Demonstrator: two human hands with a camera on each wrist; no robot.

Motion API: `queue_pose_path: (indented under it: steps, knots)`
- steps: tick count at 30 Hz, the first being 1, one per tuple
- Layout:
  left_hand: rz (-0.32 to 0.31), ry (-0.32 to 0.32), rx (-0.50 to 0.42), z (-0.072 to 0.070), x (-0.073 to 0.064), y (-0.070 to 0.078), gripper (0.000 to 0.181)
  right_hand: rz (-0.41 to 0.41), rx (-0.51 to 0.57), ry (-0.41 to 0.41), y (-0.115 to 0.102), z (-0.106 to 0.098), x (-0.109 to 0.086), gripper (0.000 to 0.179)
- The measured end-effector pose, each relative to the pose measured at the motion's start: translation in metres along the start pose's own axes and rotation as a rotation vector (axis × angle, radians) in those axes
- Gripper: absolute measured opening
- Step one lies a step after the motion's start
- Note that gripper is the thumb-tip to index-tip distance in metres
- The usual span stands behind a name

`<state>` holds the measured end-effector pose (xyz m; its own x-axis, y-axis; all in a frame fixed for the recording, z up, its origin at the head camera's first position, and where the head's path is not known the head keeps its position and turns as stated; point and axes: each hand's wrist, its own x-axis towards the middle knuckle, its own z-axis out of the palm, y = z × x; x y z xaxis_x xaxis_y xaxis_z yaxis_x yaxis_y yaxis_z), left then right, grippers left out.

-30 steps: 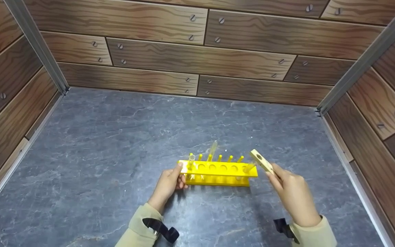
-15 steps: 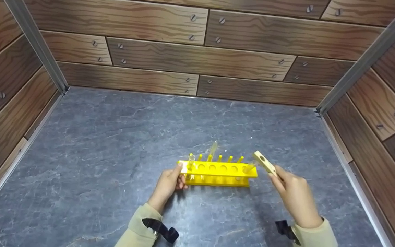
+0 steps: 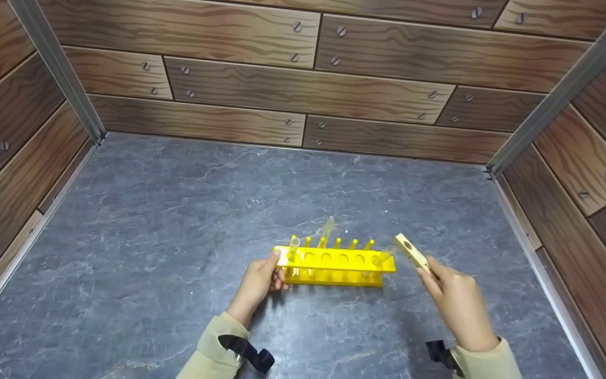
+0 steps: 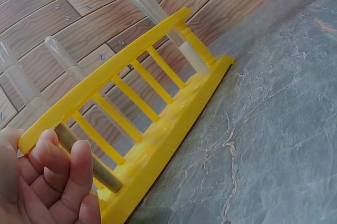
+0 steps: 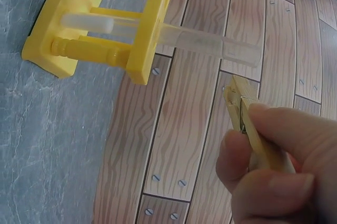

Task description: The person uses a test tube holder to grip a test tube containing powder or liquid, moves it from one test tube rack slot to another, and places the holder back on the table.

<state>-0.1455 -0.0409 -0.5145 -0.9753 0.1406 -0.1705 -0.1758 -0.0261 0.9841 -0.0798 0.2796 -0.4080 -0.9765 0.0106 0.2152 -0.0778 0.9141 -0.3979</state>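
Observation:
My left hand (image 3: 255,284) grips the left end of a yellow test tube rack (image 3: 334,265), thumb on its top plate. In the left end hole stands a test tube (image 4: 92,158) with dark olive contents. Another test tube (image 5: 210,45), white at its bottom, stands in the right end hole. A third, clear test tube (image 3: 327,229) sits bottom up on a back peg. My right hand (image 3: 458,302) pinches a wooden test tube holder (image 5: 253,124) with a wire spring. Its tip is just right of the right tube's mouth, apart from it.
The rack stands on a grey marbled table top (image 3: 177,210). Wood-patterned panels (image 3: 261,79) wall the back and both sides, with metal corner posts (image 3: 555,89). Small white specks lie behind the rack.
My right hand has drawn the test tube holder slightly to the right and toward me, away from the right tube. My left hand and the rack have stayed put.

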Motion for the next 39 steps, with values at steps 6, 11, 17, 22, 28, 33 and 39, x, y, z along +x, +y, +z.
queue_pose_path:
  steps: [6, 11, 17, 22, 28, 33, 39]
  knots:
    - [0.008, 0.002, -0.007, 0.0, 0.001, 0.0, 0.055, 0.009, -0.009, -0.01, 0.004, 0.004, 0.0, 0.034]
    - [-0.008, 0.002, -0.012, -0.001, -0.001, -0.001, 0.055, 0.031, 0.005, -0.02, 0.01, 0.008, 0.0, 0.036]
    - [-0.009, 0.006, -0.007, -0.001, -0.001, 0.0, 0.054, 0.02, -0.004, 0.001, 0.021, 0.016, 0.0, 0.034]
    - [-0.017, 0.012, -0.004, -0.001, -0.001, 0.0, 0.054, 0.036, 0.004, -0.016, 0.026, 0.021, 0.001, 0.032]
    - [-0.004, -0.008, -0.025, 0.0, 0.0, 0.0, 0.054, 0.047, 0.016, -0.045, 0.029, 0.026, 0.002, 0.03]
    - [-0.021, -0.028, -0.038, 0.0, -0.002, 0.005, 0.053, 0.061, -0.001, -0.042, 0.033, 0.031, 0.0, 0.026]
    - [-0.019, -0.033, -0.052, 0.0, -0.014, 0.024, 0.051, 0.088, 0.003, -0.053, 0.038, 0.04, -0.001, 0.025]
